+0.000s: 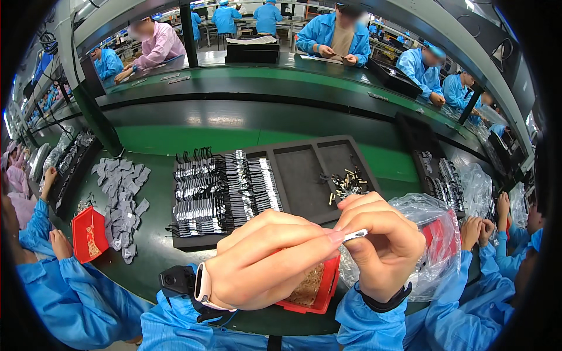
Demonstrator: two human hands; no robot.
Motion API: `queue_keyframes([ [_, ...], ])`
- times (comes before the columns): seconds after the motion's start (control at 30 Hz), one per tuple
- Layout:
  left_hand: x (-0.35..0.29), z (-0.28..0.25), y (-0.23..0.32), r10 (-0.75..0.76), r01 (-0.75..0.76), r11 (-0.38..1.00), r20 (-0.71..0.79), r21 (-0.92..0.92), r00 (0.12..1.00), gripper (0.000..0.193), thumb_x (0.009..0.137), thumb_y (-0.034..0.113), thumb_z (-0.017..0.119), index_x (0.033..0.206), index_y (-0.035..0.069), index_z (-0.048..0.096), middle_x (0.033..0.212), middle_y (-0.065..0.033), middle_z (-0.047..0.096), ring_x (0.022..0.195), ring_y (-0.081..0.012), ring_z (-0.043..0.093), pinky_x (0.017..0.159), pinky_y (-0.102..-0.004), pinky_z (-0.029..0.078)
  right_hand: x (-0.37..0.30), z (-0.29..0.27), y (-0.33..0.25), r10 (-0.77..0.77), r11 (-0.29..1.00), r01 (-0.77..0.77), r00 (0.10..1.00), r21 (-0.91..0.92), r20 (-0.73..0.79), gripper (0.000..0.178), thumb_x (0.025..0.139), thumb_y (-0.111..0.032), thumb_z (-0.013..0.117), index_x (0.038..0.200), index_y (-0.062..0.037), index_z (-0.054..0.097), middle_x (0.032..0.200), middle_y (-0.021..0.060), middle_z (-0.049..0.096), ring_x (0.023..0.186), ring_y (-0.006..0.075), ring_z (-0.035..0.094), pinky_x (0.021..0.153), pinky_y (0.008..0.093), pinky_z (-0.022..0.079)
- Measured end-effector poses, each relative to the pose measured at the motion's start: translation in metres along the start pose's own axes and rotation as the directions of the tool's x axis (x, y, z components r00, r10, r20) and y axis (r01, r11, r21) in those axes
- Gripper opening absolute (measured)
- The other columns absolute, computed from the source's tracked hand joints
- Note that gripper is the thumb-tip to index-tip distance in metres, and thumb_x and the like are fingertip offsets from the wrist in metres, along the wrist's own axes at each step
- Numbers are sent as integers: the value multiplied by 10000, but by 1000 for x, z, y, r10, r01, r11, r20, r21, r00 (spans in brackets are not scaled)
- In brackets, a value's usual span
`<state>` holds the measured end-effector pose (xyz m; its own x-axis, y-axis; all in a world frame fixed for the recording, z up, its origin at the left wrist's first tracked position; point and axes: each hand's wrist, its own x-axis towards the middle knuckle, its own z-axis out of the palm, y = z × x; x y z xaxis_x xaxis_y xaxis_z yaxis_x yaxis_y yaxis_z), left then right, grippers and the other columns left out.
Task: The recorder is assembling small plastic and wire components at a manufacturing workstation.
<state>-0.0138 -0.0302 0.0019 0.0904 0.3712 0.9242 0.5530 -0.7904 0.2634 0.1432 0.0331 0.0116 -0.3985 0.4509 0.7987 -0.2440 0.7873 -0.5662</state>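
Between my two hands is a small flat silver-white piece [355, 235] with a dark spot on it. My left hand [263, 257] is closed, its fingertips pinching the piece's left end. Thumb and fingers of my right hand [383, 245] are bent round its other end. Behind them lies a black compartment tray [304, 202]. Its left part holds rows of silver-and-black strip parts with black leads [199, 193]. In its right compartment is a loose pile of small brass-coloured and dark parts [349, 184]. Below my hands, partly hidden, stands a red bin [331, 286] with tan bits inside.
Grey flat pieces [120, 193] are heaped at left beside another red bin [88, 234]. Clear plastic bags [433, 257] lie at right, over something red. A black tray [418, 131] stands at far right. Co-workers sit close on both sides and across the green bench [205, 137].
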Motion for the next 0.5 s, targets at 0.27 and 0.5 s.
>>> queue_keyframes([
  [0.27,-4,1,0,68,-66,993,-17,98,998,227,674,-83,678,893,-25,662,784,-105,629,684,-234,630,612,-312,551,-3,8,-1,38,999,-37,998,11,-59,158,709,31,700,848,38,625,776,118,643,740,259,612,698,354,485],
  [0.5,-5,4,-4,84,-82,995,-42,59,996,214,687,-90,669,893,-36,647,793,-114,613,677,-227,621,592,-298,536,-3,9,-2,58,998,-58,996,-5,-69,149,691,43,699,822,45,629,763,123,640,727,254,614,688,348,486],
])
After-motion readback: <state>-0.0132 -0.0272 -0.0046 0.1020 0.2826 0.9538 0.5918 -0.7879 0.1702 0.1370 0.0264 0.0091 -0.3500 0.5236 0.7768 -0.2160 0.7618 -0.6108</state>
